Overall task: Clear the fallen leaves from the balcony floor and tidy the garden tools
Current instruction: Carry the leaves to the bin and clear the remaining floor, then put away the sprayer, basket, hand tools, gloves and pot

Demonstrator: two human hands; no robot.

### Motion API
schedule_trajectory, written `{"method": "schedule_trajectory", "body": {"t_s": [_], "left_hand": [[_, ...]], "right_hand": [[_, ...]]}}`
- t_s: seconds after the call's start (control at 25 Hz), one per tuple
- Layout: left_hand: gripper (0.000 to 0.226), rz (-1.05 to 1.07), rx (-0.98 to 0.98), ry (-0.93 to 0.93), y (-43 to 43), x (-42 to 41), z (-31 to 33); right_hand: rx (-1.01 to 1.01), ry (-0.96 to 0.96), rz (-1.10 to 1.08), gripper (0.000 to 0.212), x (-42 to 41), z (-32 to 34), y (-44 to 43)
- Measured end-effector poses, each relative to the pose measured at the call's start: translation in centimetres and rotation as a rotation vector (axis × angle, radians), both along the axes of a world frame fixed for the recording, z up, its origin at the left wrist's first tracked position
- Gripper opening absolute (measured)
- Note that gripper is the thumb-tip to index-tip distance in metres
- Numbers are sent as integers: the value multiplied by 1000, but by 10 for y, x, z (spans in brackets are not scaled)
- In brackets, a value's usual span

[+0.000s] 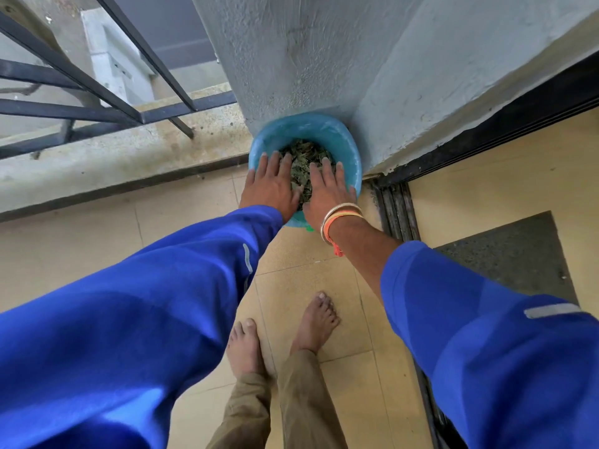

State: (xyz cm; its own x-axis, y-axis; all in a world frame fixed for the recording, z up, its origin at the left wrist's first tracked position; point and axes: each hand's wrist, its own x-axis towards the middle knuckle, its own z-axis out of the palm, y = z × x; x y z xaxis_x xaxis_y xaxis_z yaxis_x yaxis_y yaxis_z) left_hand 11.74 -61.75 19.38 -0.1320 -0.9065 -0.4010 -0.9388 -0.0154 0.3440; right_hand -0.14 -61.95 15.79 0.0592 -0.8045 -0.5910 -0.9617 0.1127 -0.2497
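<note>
**Pressing down the gathered leaves.** The left hand (270,186) and right hand (327,192) lie side by side, palms down, fingers straight and slightly spread, gripping nothing. Both rest on the leaves (303,153) that fill the bin (355,157), a round container lined with a blue bag. It stands on the tiled floor (308,270) in the far corner, against the grey pillar (291,59). The step in hand appears to be compaction. It is best done by pressing straight down with both palms near the centre, so that the bin does not tip toward the near side and the liner stays on its rim; dry leaves could spill over the near edge beneath the wrists. Bangles (340,215) circle the right wrist. A railing (97,85) stands far left and a doormat (505,254) lies to the right. Garden tools do not appear in this view.
</note>
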Motion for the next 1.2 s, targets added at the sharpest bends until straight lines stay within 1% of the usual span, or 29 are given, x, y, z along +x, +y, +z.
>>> {"method": "schedule_trajectory", "body": {"t_s": [0.04,0.08,0.16,0.28,0.4,0.48,0.56,0.64,0.76,0.92,1.0,1.12,1.2], "left_hand": [[66,-59,117,-127,3,8,-16],[69,-100,164,-182,1,15,-24],[72,-127,128,-182,-3,23,-25],[74,-179,77,-189,15,23,-5],[75,-222,44,-172,24,23,15],[74,-301,9,-142,39,18,29],[74,-394,-10,-148,59,11,47],[75,-494,-12,-161,85,1,83],[75,-671,-26,-137,135,-17,161],[73,-863,-26,-70,214,-57,254],[73,-1041,-29,-67,258,-81,285],[87,-1351,-32,-68,340,-112,322],[92,-1529,-16,-94,397,-125,336]], "right_hand": [[-2,4,-7,81,-1,4,3],[-5,-3,-21,81,-1,8,6],[-20,-20,-46,80,-1,16,12],[-48,-72,-88,80,-2,30,26],[-125,-134,-150,78,0,48,48],[-178,-127,-228,78,-1,62,72],[-174,-90,-323,82,-4,82,106],[-134,-59,-447,87,-10,120,152],[-106,-36,-640,88,-22,198,231],[-140,-18,-984,87,-35,287,338],[-167,8,-1153,87,-37,318,392],[-175,35,-1427,87,-30,355,489],[-173,65,-1583,87,-19,373,555]]}}
